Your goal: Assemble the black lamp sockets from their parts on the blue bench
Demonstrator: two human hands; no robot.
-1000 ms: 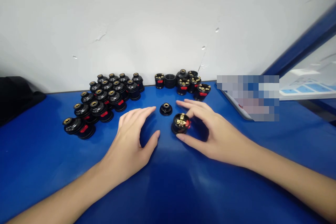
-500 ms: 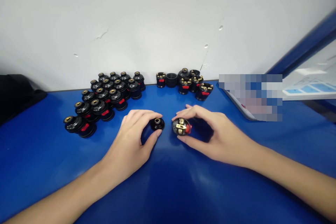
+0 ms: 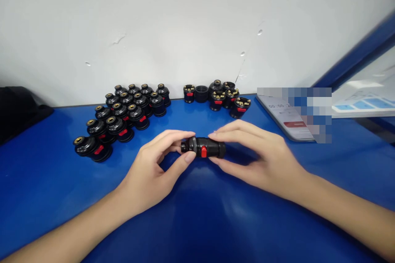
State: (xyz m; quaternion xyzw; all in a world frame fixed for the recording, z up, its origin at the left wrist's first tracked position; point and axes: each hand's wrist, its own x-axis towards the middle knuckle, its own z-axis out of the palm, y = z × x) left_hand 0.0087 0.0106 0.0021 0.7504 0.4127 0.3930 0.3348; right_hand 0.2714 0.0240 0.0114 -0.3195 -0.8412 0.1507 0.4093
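A black lamp socket lies sideways between my hands, its cap and body brought together end to end. My left hand point(image 3: 162, 160) pinches the domed socket cap point(image 3: 191, 144) at the left end between thumb and fingers. On the right, my right hand point(image 3: 249, 152) grips the socket body point(image 3: 211, 148) by its sides, near the ringed end. A red switch point(image 3: 203, 151) on the body faces me. The body's brass terminals are hidden inside the joint. Whether the two parts are threaded together I cannot tell.
Several capped lamp sockets point(image 3: 115, 127) stand in rows at the left on the blue table point(image 3: 197, 222). By the wall are several uncapped socket bodies point(image 3: 240, 107), a black ring point(image 3: 201, 93) and a cap point(image 3: 216, 88). A phone point(image 3: 286, 121) lies right; black cloth point(image 3: 21, 111) lies far left.
The cap and the body, held apart before, have been tipped onto their sides and brought together end to end. My hands have turned with them.
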